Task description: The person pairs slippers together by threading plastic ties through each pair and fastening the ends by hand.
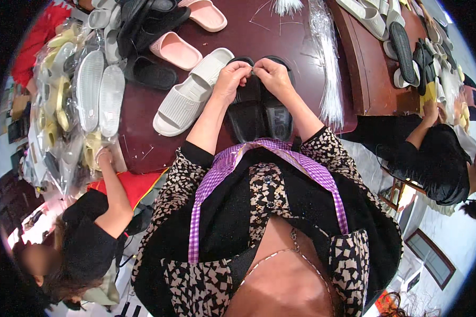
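- Head view, clock taken from my fingertips: the black slippers (278, 122) lie side by side on the dark red table (143, 145), between 5 and 7 o'clock, far ends under my hands.
- My left hand (234, 80) and right hand (273, 77) meet there, thumbs and forefingers pinched in; whatever sits between the tips is too small for me to tell.
- I judge the pair light, soft and bendy, hard to break, perhaps a little slick on the smooth tabletop. The far rims suit a fingertip pinch; the broad straps would give a fuller hold.
- Light-grey slippers (181, 110) crowd my left forearm at 8 o'clock, the closest hindrance.
- Pink slippers (177, 51) lie between 9 and 11, and a loose black slipper (152, 74) at 9.
- A bundle of white strands (331, 87) at 3 bounds my right side; stray strands (267, 18) lie at 12.
- Farther out, a co-worker's hand (104, 157) shows at 8, beside wrapped slippers (90, 91) near 9.
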The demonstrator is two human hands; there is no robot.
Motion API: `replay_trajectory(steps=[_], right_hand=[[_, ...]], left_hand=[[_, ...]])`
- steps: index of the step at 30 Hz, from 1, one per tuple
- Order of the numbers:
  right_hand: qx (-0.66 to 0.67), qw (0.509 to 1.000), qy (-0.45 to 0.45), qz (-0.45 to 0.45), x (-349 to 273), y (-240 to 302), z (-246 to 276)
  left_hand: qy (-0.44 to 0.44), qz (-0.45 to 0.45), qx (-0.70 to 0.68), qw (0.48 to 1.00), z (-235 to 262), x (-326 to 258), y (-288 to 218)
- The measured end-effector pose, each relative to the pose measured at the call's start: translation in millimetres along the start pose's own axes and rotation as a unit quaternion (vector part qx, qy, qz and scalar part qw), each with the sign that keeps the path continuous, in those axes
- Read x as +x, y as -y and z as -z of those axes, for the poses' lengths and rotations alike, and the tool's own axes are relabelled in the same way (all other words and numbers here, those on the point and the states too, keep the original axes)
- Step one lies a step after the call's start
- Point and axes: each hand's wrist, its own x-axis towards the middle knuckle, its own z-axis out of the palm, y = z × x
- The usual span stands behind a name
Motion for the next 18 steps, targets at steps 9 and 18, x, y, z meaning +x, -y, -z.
replay_trajectory(steps=[9, 18], right_hand=[[-0.011, 0.999, 0.043, 0.007, 5.4, -3.1, 2.4], [-0.098, 0.993, -0.019, 0.067, -1.6, -7.2, 2.1]], left_hand=[[0.012, 0.024, 0.007, 1.000, 5.5, 6.8, 0.1], [-0.096, -0.123, 0.193, 0.969, 13.6, -17.0, -4.1]])
